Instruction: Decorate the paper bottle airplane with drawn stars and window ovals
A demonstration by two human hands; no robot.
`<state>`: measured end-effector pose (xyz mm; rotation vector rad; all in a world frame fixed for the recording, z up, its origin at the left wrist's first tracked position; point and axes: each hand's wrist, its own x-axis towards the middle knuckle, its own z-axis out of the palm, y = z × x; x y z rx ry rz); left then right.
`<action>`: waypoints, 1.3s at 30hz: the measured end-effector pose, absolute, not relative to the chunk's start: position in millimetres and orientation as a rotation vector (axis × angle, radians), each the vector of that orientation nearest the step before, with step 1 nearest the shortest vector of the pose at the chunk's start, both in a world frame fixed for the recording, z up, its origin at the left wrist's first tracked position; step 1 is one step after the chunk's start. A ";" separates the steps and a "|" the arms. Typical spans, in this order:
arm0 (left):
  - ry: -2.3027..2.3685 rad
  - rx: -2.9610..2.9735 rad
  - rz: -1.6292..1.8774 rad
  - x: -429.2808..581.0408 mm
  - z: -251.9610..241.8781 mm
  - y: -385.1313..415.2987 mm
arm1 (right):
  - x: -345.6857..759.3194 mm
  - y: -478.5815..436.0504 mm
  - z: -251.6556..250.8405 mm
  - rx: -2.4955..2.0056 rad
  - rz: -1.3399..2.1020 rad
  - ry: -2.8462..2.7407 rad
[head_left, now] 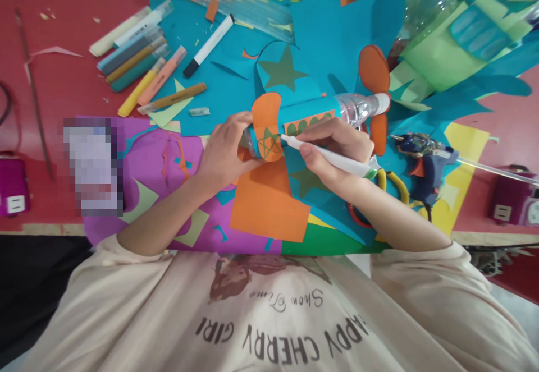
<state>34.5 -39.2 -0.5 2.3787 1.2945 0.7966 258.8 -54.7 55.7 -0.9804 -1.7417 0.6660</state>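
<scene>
My left hand (226,150) is closed around the bottom end of a plastic bottle (356,108) that lies on its side, wrapped in blue paper. A rounded orange paper piece (266,114) sits across the bottle and bears a green star outline. In my right hand (337,150) is a white marker (337,160) with a green end, its tip at the edge of the orange piece by the star. An orange strip with green ovals (309,123) is on the bottle's side. Orange propeller-like blades (374,69) stand at the white cap.
Several markers (138,52) lie at the upper left, near a blurred phone (93,164). A glue gun (429,164) and scissors with yellow and red handles (396,187) are at the right. Orange paper (269,203) and blue, purple and green sheets cover the red table.
</scene>
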 end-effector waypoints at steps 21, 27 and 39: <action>1.278 2.434 0.828 35.1 -0.4 -38.8 | 257.7 -53.3 65.5 -0.956 0.709 -1.993; 1.305 2.426 0.758 35.5 1.1 -39.7 | 257.7 -53.4 64.5 -0.991 0.664 -1.948; 1.264 2.482 0.880 35.3 -0.4 -38.3 | 258.4 -54.1 65.3 -1.004 0.696 -1.965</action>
